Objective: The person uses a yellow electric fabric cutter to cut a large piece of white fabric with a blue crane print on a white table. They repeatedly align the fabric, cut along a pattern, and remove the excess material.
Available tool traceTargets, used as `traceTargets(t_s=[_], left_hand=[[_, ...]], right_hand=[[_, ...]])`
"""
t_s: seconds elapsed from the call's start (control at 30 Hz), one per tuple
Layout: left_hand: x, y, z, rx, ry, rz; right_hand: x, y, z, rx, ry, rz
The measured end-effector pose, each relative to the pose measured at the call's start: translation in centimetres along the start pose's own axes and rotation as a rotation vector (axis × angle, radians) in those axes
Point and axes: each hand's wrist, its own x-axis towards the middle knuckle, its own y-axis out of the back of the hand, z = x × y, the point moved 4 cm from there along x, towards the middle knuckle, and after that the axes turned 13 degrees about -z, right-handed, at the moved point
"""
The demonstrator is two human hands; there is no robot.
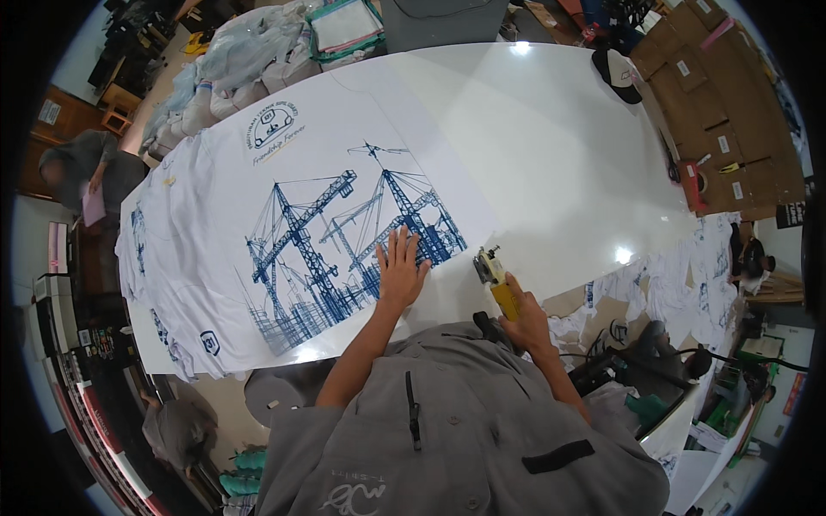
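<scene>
A white fabric panel [331,159] printed with blue construction cranes and a small emblem lies flat on the white table [533,138]. My left hand [401,267] rests palm down near the print's lower edge, fingers spread and holding nothing. Just off the panel's right corner, my right hand [527,322] is wrapped around a yellow handheld tool [503,297], which looks like an electric fabric cutter. Its metal head [488,262] points away from me, close to the table's near edge. Rumpled white printed cloth [194,224] lies to the left of the panel.
A cap [617,76] and scissors [670,163] lie by the table's right edge, near cardboard boxes [718,103]. Plastic-wrapped bundles [249,60] stand behind the far left edge. Printed cloth pieces [680,275] spread at right. Other people [176,430] are nearby on the left and right.
</scene>
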Motion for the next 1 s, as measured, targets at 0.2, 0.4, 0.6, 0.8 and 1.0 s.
traceTargets(t_s=[0.2,0.4,0.6,0.8,1.0], left_hand=[[-0.1,-0.4,0.0,0.043,-0.012,0.026],[-0.2,-0.3,0.1,0.031,-0.025,0.063],[-0.3,0.0,0.1,0.0,-0.017,0.064],[-0.4,0.6,0.3,-0.02,0.0,0.032],[-0.4,0.9,0.4,-0.038,0.021,-0.006]], right_hand=[[0.3,-0.7,-0.7,-0.057,-0.04,0.001],[2.0,-0.1,-1.2,-0.073,-0.042,-0.017],[4.1,0.6,-1.8,-0.078,0.002,-0.033],[6.8,1.2,-3.2,-0.065,-0.012,-0.043],[10.5,2.3,-5.3,-0.072,-0.001,-0.037]])
